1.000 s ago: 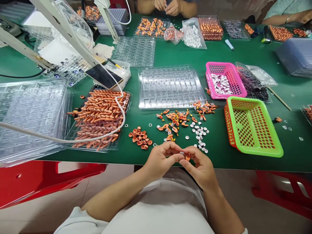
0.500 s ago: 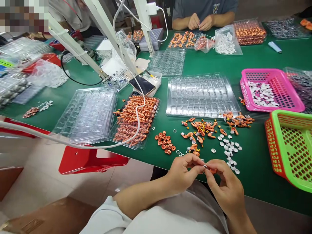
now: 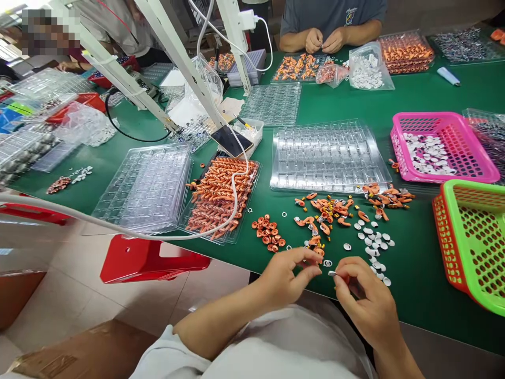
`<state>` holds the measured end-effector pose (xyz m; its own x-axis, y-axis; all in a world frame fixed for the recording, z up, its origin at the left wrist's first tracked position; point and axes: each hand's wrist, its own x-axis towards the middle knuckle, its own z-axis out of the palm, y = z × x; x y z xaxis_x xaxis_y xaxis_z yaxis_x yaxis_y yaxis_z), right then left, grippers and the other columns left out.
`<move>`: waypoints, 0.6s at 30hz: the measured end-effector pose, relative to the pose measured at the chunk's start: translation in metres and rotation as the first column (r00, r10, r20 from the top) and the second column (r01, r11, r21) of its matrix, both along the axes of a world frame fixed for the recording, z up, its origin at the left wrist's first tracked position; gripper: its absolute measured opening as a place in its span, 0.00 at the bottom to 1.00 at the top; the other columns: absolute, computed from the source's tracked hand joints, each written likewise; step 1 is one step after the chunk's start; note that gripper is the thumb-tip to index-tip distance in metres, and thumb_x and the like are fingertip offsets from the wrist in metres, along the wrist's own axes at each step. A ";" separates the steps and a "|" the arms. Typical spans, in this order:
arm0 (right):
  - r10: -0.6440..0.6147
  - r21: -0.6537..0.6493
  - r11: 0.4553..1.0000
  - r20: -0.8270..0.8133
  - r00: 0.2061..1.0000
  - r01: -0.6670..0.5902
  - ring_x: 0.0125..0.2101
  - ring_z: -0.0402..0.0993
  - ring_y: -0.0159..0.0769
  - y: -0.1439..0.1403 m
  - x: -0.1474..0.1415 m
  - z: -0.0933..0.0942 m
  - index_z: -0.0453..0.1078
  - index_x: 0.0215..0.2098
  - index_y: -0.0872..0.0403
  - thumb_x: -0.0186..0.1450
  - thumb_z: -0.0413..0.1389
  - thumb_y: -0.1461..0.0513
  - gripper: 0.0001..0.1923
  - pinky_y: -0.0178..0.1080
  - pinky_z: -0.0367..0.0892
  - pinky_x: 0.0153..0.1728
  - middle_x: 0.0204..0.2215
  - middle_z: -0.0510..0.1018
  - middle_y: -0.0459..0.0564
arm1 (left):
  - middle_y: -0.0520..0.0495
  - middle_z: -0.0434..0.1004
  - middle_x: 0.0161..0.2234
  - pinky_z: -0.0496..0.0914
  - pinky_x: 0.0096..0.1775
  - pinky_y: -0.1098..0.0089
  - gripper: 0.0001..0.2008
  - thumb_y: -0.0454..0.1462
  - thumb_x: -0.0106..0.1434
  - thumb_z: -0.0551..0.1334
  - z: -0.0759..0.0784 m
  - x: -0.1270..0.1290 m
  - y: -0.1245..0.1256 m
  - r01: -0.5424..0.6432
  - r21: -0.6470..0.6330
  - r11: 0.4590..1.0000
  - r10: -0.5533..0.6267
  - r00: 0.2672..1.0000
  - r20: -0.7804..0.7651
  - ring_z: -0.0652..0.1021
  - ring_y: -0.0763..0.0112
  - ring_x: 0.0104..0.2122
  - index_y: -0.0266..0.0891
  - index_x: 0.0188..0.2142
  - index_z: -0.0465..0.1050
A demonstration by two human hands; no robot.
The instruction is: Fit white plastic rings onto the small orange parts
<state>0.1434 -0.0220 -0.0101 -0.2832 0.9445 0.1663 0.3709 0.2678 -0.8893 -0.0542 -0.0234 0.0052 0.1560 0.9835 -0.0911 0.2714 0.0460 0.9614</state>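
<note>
My right hand [image 3: 369, 297] pinches a small orange part [image 3: 342, 280] with a silvery round end [image 3: 332, 273] poking out toward the left. Most of that part is covered by my fingers. Just left of it, my left hand [image 3: 286, 276] has its thumb and index tips a little apart, with nothing visible between them. Small white rings [image 3: 327, 263] lie on the green table just beyond the fingertips. Farther in is a heap of orange curved parts [image 3: 325, 210] with yellow bits. Orange cup-shaped pieces [image 3: 268, 231] lie to the left, white discs [image 3: 376, 245] to the right.
A clear tray [image 3: 331, 152] lies ahead, with a pink basket [image 3: 442, 176] and a green basket [image 3: 445, 221] at right. At left are a tray of orange parts [image 3: 221, 195] and stacked clear trays [image 3: 144, 184]. A white cable [image 3: 185, 237] droops over the edge. Someone works opposite.
My left hand has drawn away to the left from the small part, opening a gap between the hands. The part stays in my right hand, its silvery end now exposed.
</note>
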 end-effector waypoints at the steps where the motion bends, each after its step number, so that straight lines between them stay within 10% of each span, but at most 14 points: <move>1: -0.005 -0.051 0.999 -0.024 1.000 0.004 0.28 0.68 0.33 0.000 0.004 0.001 0.66 0.32 0.51 0.67 0.53 0.66 0.06 0.34 0.63 0.23 0.33 0.70 0.48 | 0.44 0.82 0.42 0.73 0.45 0.66 0.09 0.34 0.65 0.62 -0.001 -0.010 0.004 -0.024 0.095 0.995 0.033 0.996 -0.088 0.80 0.65 0.40 0.38 0.44 0.76; 5: -0.085 -0.201 0.978 -0.123 0.989 0.059 0.31 0.69 0.36 -0.002 0.021 0.005 0.68 0.31 0.50 0.67 0.54 0.63 0.05 0.34 0.63 0.24 0.33 0.71 0.49 | 0.39 0.77 0.44 0.69 0.51 0.57 0.08 0.32 0.66 0.60 -0.003 -0.053 0.027 -0.074 0.355 0.932 0.248 0.845 -0.475 0.75 0.59 0.47 0.36 0.43 0.76; 10: -0.062 -0.228 0.973 -0.173 0.983 0.021 0.31 0.68 0.36 -0.004 0.024 0.001 0.68 0.32 0.50 0.68 0.54 0.62 0.05 0.34 0.63 0.25 0.33 0.71 0.49 | 0.41 0.78 0.37 0.68 0.49 0.54 0.05 0.32 0.63 0.62 -0.003 -0.079 0.047 0.046 0.253 0.966 0.163 0.652 -0.740 0.72 0.55 0.43 0.35 0.37 0.78; 18: -0.020 -0.235 0.972 -0.132 0.991 -0.012 0.30 0.69 0.35 -0.007 0.022 -0.007 0.67 0.32 0.51 0.68 0.53 0.63 0.06 0.35 0.64 0.27 0.33 0.72 0.49 | 0.44 0.79 0.32 0.70 0.44 0.59 0.06 0.32 0.64 0.61 -0.004 -0.080 0.056 0.065 0.205 0.977 0.113 0.656 -0.747 0.73 0.58 0.39 0.38 0.31 0.76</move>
